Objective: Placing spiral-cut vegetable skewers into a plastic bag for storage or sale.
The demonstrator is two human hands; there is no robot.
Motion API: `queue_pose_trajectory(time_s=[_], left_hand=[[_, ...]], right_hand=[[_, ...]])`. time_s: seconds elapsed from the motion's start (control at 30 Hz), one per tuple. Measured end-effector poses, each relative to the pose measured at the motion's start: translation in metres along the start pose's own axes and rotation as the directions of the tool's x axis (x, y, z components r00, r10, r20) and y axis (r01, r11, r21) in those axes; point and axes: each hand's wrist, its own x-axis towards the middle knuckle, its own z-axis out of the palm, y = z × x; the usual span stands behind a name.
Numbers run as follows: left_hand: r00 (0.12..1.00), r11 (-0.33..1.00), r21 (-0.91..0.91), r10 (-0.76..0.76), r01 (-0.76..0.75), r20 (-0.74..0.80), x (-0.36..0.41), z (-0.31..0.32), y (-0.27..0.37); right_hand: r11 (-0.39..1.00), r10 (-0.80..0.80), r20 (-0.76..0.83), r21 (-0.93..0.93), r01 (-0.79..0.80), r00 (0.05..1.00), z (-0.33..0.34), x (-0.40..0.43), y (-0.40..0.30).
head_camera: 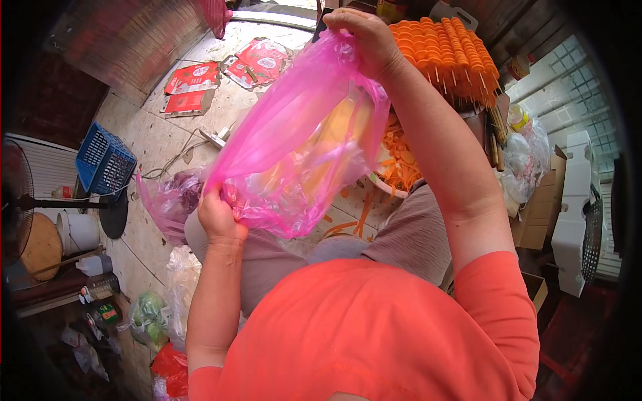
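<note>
A pink translucent plastic bag (288,135) is stretched between my two hands above my lap. My left hand (220,215) grips its lower left edge, and my right hand (368,42) holds its upper end, raised and farther from me. Through the thin film shows something yellowish, too blurred to name. Behind my right forearm, skewers of orange slices (444,52), probably carrot, are stacked in a dense pile. Below them a bowl (393,190) of orange peelings and slices is partly hidden by the bag and my arm.
Flattened red cartons (193,87) lie on the tiled floor (145,135). At left are a blue plastic crate (105,158), a fan (17,200) and a white bucket (78,231). Another pink bag (168,200) rests by my left knee. A white foam box (574,215) stands at right.
</note>
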Motion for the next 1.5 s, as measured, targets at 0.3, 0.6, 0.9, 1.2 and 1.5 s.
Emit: queue_pose_trajectory(time_s=[0.3, 0.6, 0.9, 1.2, 1.5], left_hand=[[0.997, 0.978, 0.207, -0.041, 0.025, 0.071, 0.033, 0.002, -0.011], [0.983, 0.984, 0.028, -0.179, 0.179, 0.037, 0.029, 0.017, -0.013], [0.946, 0.977, 0.047, -0.214, 0.209, 0.242, 0.046, 0.008, -0.032], [0.946, 0.927, 0.368, -0.046, -0.08, 0.321, 0.056, 0.001, -0.011], [0.763, 0.611, 0.594, 0.027, -0.524, 0.646, 0.055, 0.015, -0.006]], right_hand=[[0.158, -0.582, 0.012, -0.979, 0.128, 0.813, -0.02, -0.036, 0.041], [0.426, 0.151, 0.205, -0.896, 0.123, 0.967, 0.064, -0.171, 0.13], [0.915, 0.302, 0.375, -0.373, -0.156, 0.876, 0.093, -0.158, 0.231], [0.705, 0.507, 0.106, -0.623, -0.34, 0.856, -0.01, -0.145, 0.235], [0.595, 0.64, 0.136, -0.71, -0.376, 0.756, -0.074, -0.015, 0.207]])
